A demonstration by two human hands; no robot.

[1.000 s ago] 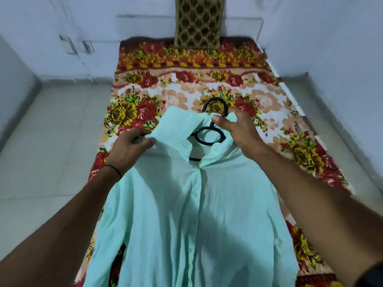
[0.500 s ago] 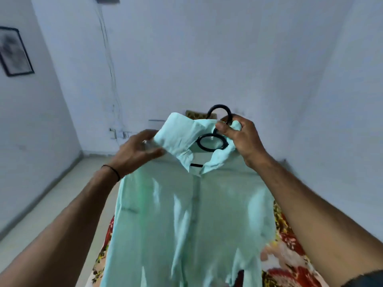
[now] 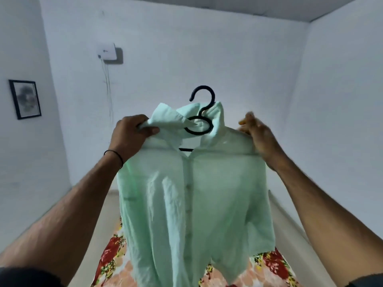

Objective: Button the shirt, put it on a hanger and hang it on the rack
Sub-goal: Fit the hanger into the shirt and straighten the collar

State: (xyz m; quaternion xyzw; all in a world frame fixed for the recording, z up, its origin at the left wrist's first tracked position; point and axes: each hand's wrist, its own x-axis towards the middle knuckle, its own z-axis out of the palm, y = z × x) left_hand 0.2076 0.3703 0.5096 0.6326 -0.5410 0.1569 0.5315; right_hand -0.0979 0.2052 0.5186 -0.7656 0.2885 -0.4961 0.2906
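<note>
Head view, dead centre: mint shirt [image 3: 196, 204] is held up in the air, front toward the person. The placket looks closed, though the small buttons are hard to read. A bit of hanger bar shows in the neck gap.

- Black hanger [image 3: 196, 132] sits inside the shirt, hook clear above the collar at 12 o'clock.
- Left hand [image 3: 130, 135] is at 9 o'clock of the collar, fingers and thumb curled, pinching collar and shoulder cloth.
- Right hand [image 3: 259, 137] is at 3 o'clock on the shirt's shoulder. Its fingertips are motion-blurred, so gripping or just resting can't be told.
- Hem hangs at 6 o'clock over the floral bedspread [image 3: 269, 264]; contact can't be told.
- Rack is not in view.

Likely step: seating the shoulders before the carry.

Risks:
- Left collar flap lies across the hanger's ring and could snag or stay creased once hung.
- If the right shoulder isn't fully over the hanger arm, the cloth could slide off when a hand lets go.
- Nobody holds the hook, so the hanger could tilt inside the shirt.
</note>
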